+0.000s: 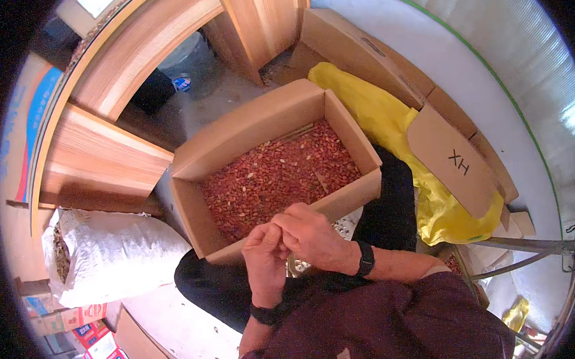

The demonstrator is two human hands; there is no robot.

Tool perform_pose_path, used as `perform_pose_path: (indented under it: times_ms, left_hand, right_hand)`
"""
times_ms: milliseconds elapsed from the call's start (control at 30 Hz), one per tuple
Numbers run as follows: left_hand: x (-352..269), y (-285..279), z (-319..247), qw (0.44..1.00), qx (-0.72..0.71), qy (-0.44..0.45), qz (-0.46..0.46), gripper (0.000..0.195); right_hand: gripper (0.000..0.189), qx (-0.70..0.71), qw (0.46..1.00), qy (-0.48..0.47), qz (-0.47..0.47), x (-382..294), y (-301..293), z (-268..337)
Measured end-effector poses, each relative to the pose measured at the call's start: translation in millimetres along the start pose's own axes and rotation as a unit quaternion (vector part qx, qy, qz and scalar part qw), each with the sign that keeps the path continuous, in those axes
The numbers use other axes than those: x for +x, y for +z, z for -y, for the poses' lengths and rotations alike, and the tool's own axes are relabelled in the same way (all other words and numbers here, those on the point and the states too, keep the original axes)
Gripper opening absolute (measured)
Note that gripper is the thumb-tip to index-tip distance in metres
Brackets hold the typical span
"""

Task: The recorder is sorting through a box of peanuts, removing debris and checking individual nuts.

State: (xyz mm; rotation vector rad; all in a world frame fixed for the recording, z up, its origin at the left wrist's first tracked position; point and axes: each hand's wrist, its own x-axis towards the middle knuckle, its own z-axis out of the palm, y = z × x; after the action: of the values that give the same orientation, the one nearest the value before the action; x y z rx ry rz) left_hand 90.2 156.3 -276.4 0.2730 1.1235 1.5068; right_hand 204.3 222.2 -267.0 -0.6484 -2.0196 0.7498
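My left hand (265, 248) and my right hand (314, 237) meet over the near wall of an open cardboard box (251, 125). Their fingers are curled and the fingertips pressed together. Whatever may be between the fingertips is hidden. Inside the box lies a wide layer of small red-skinned kernels (278, 180), which look like peanuts, with a few pale ones among them. A thin stalk-like piece rests by the far wall. The box sits tilted across my dark-clad legs (389, 199). Each wrist has a dark band.
On the left a white woven sack (122, 249) shows brown material at its mouth. A yellow plastic bag (370, 99) and a cardboard flap with writing (452, 158) lie to the right. Wooden panels (103, 154) stand beyond. Red-and-white cartons (102, 349) are at lower left.
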Motion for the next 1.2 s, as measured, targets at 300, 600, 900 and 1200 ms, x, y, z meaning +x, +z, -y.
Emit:
perform_pose_path:
  times_ms: [300,600,900,1200]
  left_hand:
    - [-2.5,0.6,0.8,0.997,0.075,0.018,-0.013,0.014]
    - [-2.1,-1.1,5.0,0.97,0.226,0.086,-0.024,0.018]
    - [1.8,-3.4,5.2,0.985,0.154,0.072,0.017,0.014]
    - [1.1,2.7,-4.9,0.996,-0.024,-0.083,0.008,0.022]
  right_hand:
    - [0.011,-0.003,0.999,0.047,0.012,-7.0,12.0,-3.7]
    - [0.015,-0.017,0.999,0.036,-0.029,-6.1,17.8,-5.9]
    - [0.01,0.068,0.993,0.095,-0.007,-3.9,16.2,-14.7]
    - [0.02,0.229,0.929,0.271,0.102,-3.9,-2.6,-29.1]
